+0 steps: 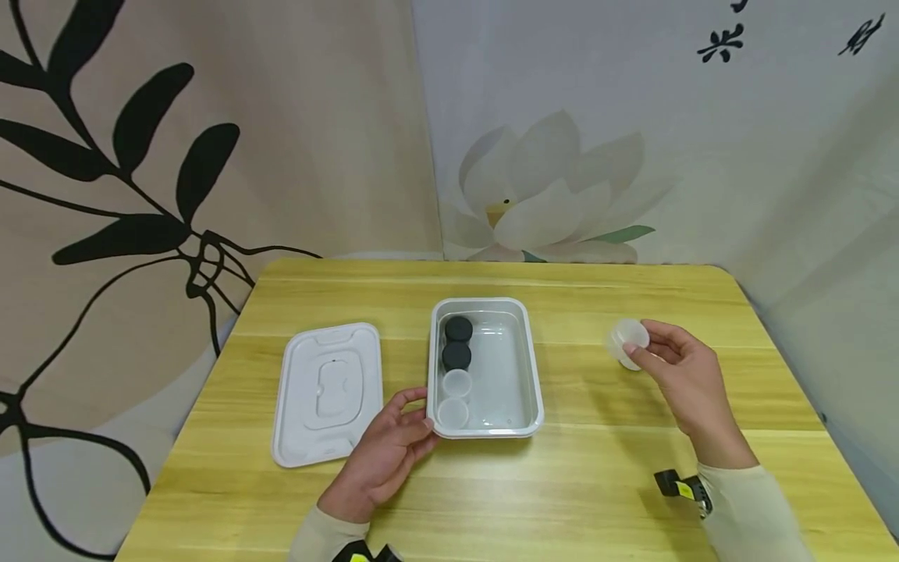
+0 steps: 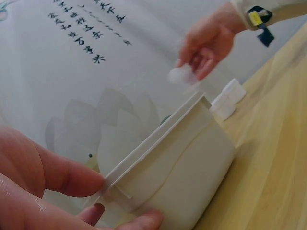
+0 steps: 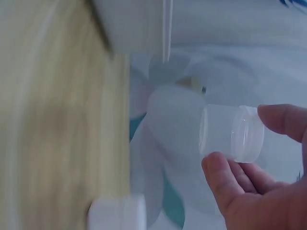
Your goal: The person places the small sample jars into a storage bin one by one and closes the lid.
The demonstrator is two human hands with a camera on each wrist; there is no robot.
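A white rectangular tub [image 1: 485,433] stands on the table. Along its left side inside lie two black-topped round pieces [image 1: 456,355] and two translucent white-capped ones [image 1: 457,383]. My left hand [image 1: 389,453] grips the tub's near left corner; the left wrist view shows the thumb [image 2: 72,177] on the rim and fingertips against the wall. To the right, above the table, my right hand [image 1: 684,375] holds a small translucent jar with a cap [image 3: 232,134] between thumb and fingers. In the head view the fingers cover part of the jar.
A white lid [image 1: 330,445] lies flat left of the tub. Beyond the tub in the left wrist view, small white containers [image 2: 229,99] stand on the table. A white piece [image 3: 117,213] shows low in the right wrist view. Printed curtains [image 1: 337,156] hang behind the table.
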